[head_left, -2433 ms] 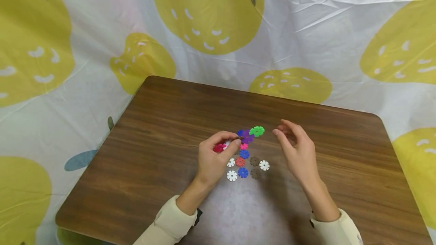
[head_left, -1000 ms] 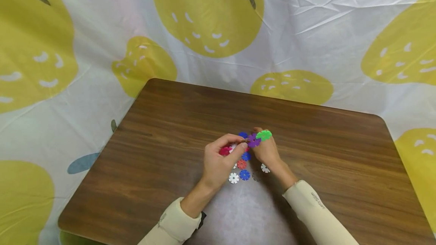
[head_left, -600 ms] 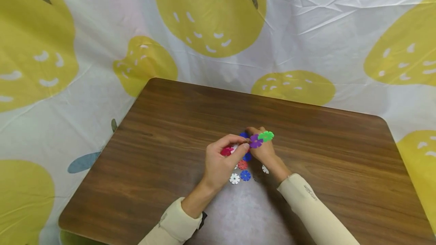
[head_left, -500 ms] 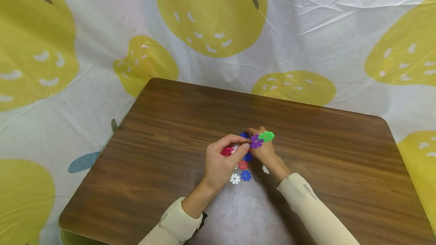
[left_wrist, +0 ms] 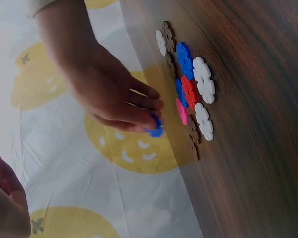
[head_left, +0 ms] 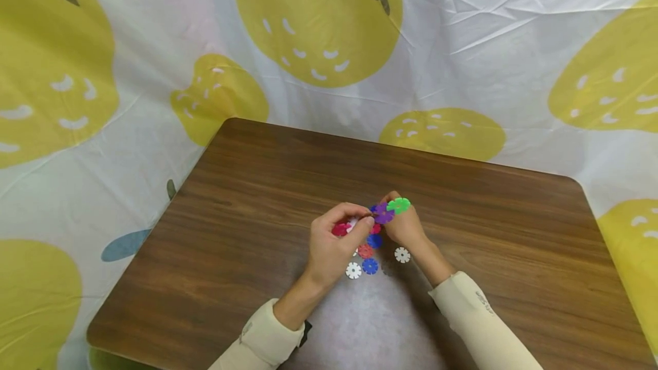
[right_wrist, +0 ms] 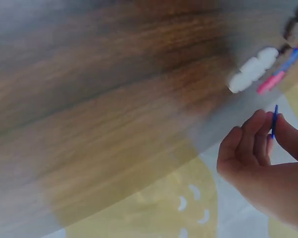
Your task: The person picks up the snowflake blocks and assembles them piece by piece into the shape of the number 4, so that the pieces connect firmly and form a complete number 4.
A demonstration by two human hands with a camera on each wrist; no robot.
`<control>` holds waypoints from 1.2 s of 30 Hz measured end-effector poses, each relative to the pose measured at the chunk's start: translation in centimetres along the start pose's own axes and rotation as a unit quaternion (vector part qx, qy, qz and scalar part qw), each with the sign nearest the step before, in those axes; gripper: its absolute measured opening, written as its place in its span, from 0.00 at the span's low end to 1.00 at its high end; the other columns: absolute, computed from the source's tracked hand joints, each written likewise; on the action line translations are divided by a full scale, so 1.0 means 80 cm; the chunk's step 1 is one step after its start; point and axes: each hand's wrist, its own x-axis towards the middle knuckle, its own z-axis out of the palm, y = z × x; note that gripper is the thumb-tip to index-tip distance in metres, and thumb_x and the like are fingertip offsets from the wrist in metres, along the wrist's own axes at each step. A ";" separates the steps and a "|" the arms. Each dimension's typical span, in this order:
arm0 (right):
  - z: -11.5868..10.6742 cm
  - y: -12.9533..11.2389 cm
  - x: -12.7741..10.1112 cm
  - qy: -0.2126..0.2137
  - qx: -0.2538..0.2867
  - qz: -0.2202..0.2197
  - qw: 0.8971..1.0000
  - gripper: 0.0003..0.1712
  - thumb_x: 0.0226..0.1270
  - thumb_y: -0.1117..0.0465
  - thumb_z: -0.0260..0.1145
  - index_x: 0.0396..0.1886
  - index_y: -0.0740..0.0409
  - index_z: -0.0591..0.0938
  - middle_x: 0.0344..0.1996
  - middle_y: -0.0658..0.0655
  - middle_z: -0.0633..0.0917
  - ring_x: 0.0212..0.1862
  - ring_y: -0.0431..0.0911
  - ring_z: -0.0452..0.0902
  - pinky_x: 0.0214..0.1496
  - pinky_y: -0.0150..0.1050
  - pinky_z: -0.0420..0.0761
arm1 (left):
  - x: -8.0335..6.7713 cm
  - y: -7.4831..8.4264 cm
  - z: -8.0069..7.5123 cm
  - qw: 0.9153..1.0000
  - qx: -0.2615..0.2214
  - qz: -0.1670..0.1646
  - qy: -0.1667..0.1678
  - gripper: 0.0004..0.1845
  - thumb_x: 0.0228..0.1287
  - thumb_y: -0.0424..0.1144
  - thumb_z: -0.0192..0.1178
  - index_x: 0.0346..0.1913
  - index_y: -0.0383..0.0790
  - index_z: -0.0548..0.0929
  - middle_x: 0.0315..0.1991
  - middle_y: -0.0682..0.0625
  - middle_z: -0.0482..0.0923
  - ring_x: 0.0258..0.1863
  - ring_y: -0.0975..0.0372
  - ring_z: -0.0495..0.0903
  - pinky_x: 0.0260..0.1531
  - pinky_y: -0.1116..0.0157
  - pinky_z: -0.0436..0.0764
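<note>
One slot at a time (no forcing), best align edges squarely, with the linked discs (head_left: 383, 213) gripped above the table (head_left: 267, 187) in the left hand (head_left: 331, 241), the blue disc (left_wrist: 157, 132) pinched between fingers of the right hand (left_wrist: 107, 94).

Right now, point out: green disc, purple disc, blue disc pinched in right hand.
Green disc (head_left: 403, 206): head view, face.
Purple disc (head_left: 385, 214): head view, face.
Pinched blue disc (right_wrist: 274, 122): right wrist view, narrow edge.
</note>
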 end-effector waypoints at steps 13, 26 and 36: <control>-0.086 -0.031 -0.044 0.020 0.138 0.039 0.989 0.13 0.77 0.64 0.60 0.56 0.63 0.79 0.33 0.62 0.90 0.36 0.50 0.88 0.40 0.32 0.82 | -0.001 0.002 -0.003 0.999 -0.031 -0.024 -0.014 0.05 0.66 0.25 0.64 0.42 0.27 0.82 0.34 0.29 0.85 0.29 0.67 0.86 0.27 0.73 0.86; -0.159 -0.069 -0.084 0.120 0.151 -0.024 0.981 0.12 0.76 0.59 0.65 0.55 0.55 0.84 0.28 0.54 0.89 0.31 0.35 0.85 0.37 0.25 0.84 | 0.001 0.005 0.000 0.998 -0.037 -0.027 -0.052 0.10 0.65 0.20 0.53 0.47 0.28 0.74 0.39 0.28 0.85 0.34 0.64 0.88 0.35 0.69 0.89; -0.161 -0.095 -0.097 0.152 0.181 -0.063 0.970 0.12 0.74 0.63 0.67 0.54 0.54 0.86 0.27 0.49 0.88 0.30 0.36 0.85 0.38 0.23 0.85 | 0.000 0.003 0.006 0.998 0.017 -0.025 -0.053 0.17 0.63 0.22 0.61 0.55 0.30 0.81 0.46 0.33 0.86 0.44 0.65 0.85 0.49 0.69 0.85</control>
